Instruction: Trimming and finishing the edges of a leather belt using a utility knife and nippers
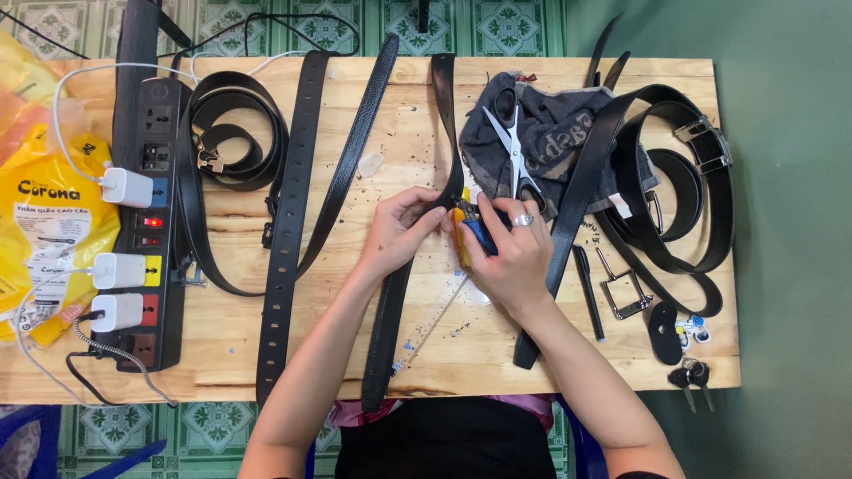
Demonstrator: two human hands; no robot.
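My left hand (401, 229) pinches a long black leather belt (444, 106) at mid-table, holding it flat against the wooden table (222, 346). Against that same spot my right hand (510, 253), a ring on one finger, grips a hand tool with yellow and blue handles (468, 232). The belt runs from the far table edge, between my hands, down to the near edge. A clear plastic ruler (435, 324) lies under my right wrist.
Scissors (513, 146) rest on a dark cloth (550, 133). Coiled black belts (683, 195) lie right, more belts (293, 195) left. A power strip (146, 222) with white chargers sits far left beside yellow packaging (44, 213). A buckle (626, 293), pen (587, 288) and keys (690, 372) lie right.
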